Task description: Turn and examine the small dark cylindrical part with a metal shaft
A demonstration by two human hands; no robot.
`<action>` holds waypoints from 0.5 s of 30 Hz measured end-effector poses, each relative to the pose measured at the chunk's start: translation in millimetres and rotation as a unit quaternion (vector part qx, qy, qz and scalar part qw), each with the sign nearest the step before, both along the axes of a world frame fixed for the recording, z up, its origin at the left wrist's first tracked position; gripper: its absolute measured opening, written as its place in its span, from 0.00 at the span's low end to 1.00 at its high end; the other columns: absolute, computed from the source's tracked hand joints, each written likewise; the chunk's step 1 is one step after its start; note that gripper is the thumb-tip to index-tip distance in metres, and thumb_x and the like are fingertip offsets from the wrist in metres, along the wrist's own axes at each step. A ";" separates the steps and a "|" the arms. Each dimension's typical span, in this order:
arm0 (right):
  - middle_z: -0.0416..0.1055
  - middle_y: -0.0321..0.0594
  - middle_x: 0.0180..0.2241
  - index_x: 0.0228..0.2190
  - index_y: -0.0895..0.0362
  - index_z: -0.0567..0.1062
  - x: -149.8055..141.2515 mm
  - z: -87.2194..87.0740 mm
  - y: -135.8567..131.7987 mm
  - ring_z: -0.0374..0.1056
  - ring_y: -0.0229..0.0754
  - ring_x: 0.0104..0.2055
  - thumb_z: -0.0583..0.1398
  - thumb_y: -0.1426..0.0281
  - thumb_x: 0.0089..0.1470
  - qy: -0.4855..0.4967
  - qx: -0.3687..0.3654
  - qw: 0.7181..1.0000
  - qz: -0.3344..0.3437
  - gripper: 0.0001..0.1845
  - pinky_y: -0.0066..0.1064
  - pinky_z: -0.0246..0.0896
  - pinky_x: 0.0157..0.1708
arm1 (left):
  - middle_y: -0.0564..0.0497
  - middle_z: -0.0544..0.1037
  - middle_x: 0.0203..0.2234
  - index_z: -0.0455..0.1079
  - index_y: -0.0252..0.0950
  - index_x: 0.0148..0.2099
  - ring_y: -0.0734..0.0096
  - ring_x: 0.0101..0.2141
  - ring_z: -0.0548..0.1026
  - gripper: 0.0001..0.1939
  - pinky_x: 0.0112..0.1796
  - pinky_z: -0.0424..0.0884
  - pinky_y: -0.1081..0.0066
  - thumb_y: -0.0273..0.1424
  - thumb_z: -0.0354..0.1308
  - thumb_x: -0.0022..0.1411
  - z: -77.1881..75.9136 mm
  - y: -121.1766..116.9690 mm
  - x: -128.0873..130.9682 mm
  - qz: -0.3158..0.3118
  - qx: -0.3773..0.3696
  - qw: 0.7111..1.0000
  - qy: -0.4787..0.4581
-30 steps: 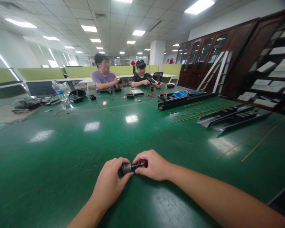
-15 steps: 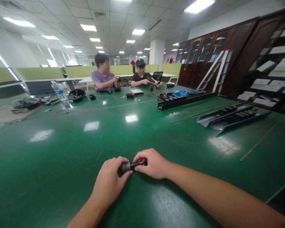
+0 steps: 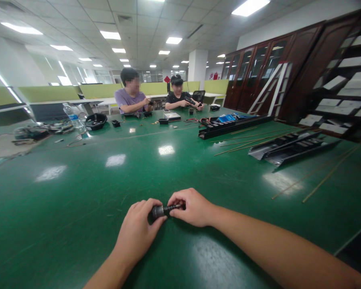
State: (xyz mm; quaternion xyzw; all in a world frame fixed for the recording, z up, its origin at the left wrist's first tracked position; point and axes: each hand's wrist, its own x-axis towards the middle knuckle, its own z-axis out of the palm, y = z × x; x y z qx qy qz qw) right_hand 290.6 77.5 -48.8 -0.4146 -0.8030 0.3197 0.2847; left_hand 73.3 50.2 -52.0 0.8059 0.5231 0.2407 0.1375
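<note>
At the near side of the green table (image 3: 87, 188), we hold a dark cylindrical part (image 3: 158, 212) by its body and its thin shaft (image 3: 171, 208). We judge it could slip or tilt onto the table if either pinch loosened or our hands fell out of line. Our left hand (image 3: 137, 224) wraps the body closely; our right hand (image 3: 193, 206), fingers narrowly curled, pinches the shaft's far end.

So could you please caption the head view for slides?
Dark cylindrical part held between left hand and right hand, green table below.
</note>
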 end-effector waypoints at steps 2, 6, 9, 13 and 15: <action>0.75 0.35 0.28 0.35 0.57 0.80 -0.1 0.4 -0.3 0.68 0.36 0.28 0.65 0.70 0.50 -0.002 -0.002 1.000 -0.002 0.09 0.25 0.59 0.29 | 0.53 0.75 0.38 0.69 0.44 0.46 0.61 0.42 0.71 0.10 0.45 0.65 0.62 0.33 0.61 0.61 -0.4 0.3 -0.4 -0.002 -0.002 1.000 -0.001; 0.75 0.35 0.28 0.35 0.57 0.80 -0.1 -0.3 -0.3 0.69 0.36 0.28 0.64 0.70 0.50 -0.008 0.003 1.000 0.000 0.09 0.24 0.59 0.29 | 0.53 0.75 0.38 0.69 0.44 0.46 0.61 0.43 0.71 0.10 0.46 0.65 0.62 0.33 0.61 0.62 -0.2 0.7 -1.3 -0.009 -0.011 1.000 -0.003; 0.75 0.35 0.28 0.35 0.57 0.79 0.2 -1.2 0.2 0.69 0.36 0.29 0.64 0.70 0.50 -0.013 0.014 1.000 0.004 0.09 0.24 0.59 0.30 | 0.54 0.74 0.39 0.68 0.45 0.46 0.62 0.43 0.70 0.10 0.46 0.64 0.62 0.33 0.62 0.61 0.2 0.9 -1.8 -0.011 -0.018 1.000 -0.001; 0.76 0.35 0.28 0.35 0.57 0.79 0.1 -1.6 0.4 0.69 0.36 0.29 0.64 0.71 0.49 -0.011 0.017 1.000 0.006 0.08 0.24 0.59 0.30 | 0.54 0.74 0.39 0.68 0.45 0.46 0.62 0.43 0.70 0.11 0.46 0.64 0.62 0.33 0.62 0.61 0.2 1.5 -1.6 -0.010 -0.021 1.000 -0.002; 0.76 0.35 0.28 0.35 0.57 0.79 0.1 -1.6 0.1 0.69 0.36 0.29 0.64 0.71 0.49 -0.008 0.014 1.000 0.006 0.08 0.24 0.60 0.30 | 0.54 0.74 0.39 0.68 0.45 0.46 0.62 0.43 0.70 0.11 0.46 0.64 0.62 0.33 0.62 0.61 -0.2 2.1 -1.3 -0.009 -0.021 1.000 -0.003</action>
